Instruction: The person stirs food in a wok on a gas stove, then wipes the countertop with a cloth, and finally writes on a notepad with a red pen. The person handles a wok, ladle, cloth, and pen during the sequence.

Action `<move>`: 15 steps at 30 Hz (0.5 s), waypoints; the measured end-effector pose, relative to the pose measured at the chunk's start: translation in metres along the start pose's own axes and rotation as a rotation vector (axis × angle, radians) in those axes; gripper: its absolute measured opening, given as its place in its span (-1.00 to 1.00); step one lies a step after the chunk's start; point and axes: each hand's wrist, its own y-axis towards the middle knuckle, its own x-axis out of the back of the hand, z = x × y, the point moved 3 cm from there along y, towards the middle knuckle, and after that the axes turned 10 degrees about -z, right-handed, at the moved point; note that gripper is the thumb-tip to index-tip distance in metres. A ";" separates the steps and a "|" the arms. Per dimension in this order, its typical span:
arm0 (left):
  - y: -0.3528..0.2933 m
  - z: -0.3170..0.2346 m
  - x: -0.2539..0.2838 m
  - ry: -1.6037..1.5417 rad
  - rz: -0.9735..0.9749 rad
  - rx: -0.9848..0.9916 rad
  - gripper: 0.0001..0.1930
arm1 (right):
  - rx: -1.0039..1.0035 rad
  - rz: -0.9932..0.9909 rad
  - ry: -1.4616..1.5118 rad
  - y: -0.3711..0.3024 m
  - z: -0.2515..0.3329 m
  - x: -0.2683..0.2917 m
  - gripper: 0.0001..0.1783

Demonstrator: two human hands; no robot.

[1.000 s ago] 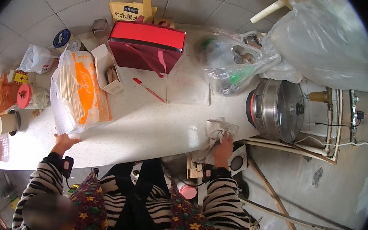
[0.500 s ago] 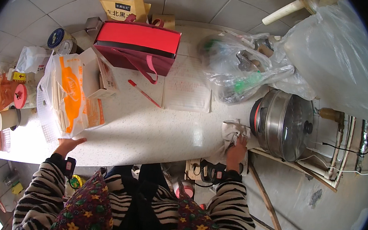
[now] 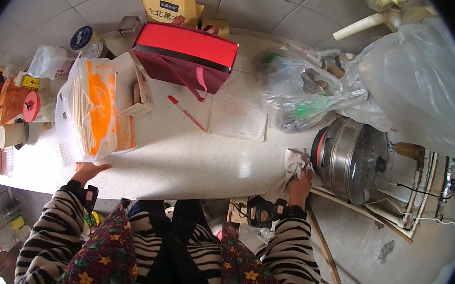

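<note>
Between the left hand [image 3: 91, 171] and right hand [image 3: 299, 185], white counter [image 3: 208, 165] leaves passage — sideways, and forward to 1 red pen [image 3: 187, 113]. The orange-printed bag [image 3: 96, 107] blocks beyond the left hand, the steel pot [image 3: 343, 158] right of the cloth [image 3: 296, 161] — the red bag [image 3: 185, 46] farther back.

Right hand [image 3: 300, 187] on crumpled cloth [image 3: 294, 165] beside steel pot [image 3: 349, 160].

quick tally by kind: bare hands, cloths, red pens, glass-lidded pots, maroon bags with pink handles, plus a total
Bare hands: 2 (left hand, right hand)
Cloth: 1
Red pen: 1
Glass-lidded pot: 1
Maroon bag: 1
Total: 6
</note>
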 end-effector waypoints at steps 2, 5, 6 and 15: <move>-0.004 -0.004 0.002 -0.031 0.000 0.003 0.01 | -0.045 0.036 0.046 -0.004 0.003 0.000 -0.45; -0.008 -0.007 0.007 -0.054 -0.116 -0.035 -0.02 | -0.088 0.079 0.121 -0.025 0.014 0.000 -0.48; -0.007 -0.008 0.007 -0.073 -0.103 -0.055 -0.01 | -0.025 0.029 0.109 -0.038 0.022 0.001 -0.47; -0.012 -0.012 0.014 -0.070 -0.120 -0.004 0.23 | -0.002 0.066 0.072 -0.115 0.080 0.005 -0.37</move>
